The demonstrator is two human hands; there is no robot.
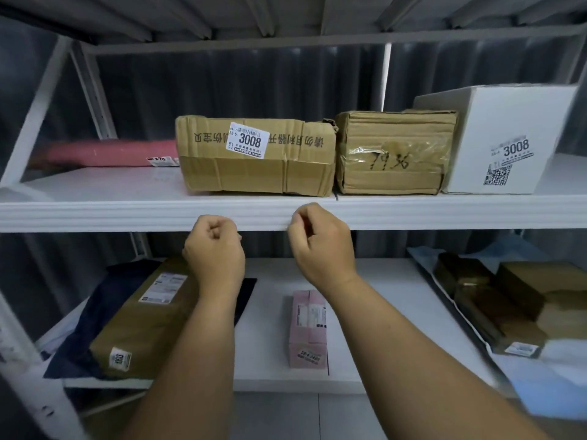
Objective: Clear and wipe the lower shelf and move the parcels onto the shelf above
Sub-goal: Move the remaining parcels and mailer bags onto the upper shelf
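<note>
Upper white metal shelf [95,185]: three cartons are lined up centre to right, a pink padded mailer [108,152] far left.
Lower white shelf [365,296]: not yet cleared; a brown flat parcel on dark wrap [143,315] at left, brown boxes on a white bag [495,296] at right, a small pink carton [308,328] in the middle.
Left hand [214,249]: clenched, nothing held.
Right hand [320,246]: curled, nothing held.
Risk: free upper space is limited; crowding could push cartons off the edge.
</note>
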